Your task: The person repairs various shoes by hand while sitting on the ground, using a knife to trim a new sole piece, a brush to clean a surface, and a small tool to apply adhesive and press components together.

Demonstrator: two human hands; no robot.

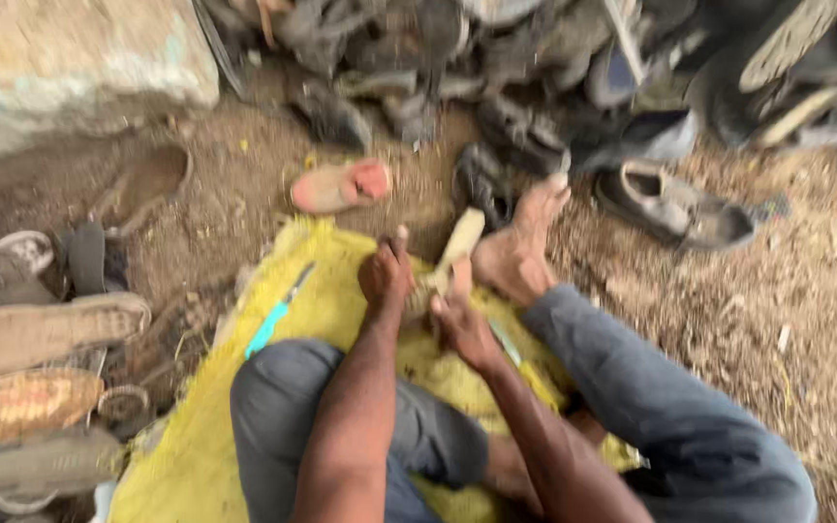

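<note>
The left hand [386,276] is closed around the near end of a pale tan shoe sole [449,260], thumb sticking up, and the right hand [461,327] grips the same piece from below and just behind; a thin blade-like tool [507,343] seems to run out from that hand, though the blur makes it hard to be sure. The sole stands tilted, its far tip pointing away toward the heap, and it rests against the person's bare foot [520,247], which is stretched out just to the right of it. All of this sits over a yellow woven sack [215,407] spread on the ground under grey-trousered knees. On the sack, left of the hands and apart from them, lies a knife with a turquoise handle [274,316]. Beyond it a pink sandal [341,186] lies on the dirt, a grey worn shoe [672,205] lies off to the right, a dark pile of old footwear [554,68] fills the top, and flat soles [36,334] are stacked at the left edge
</note>
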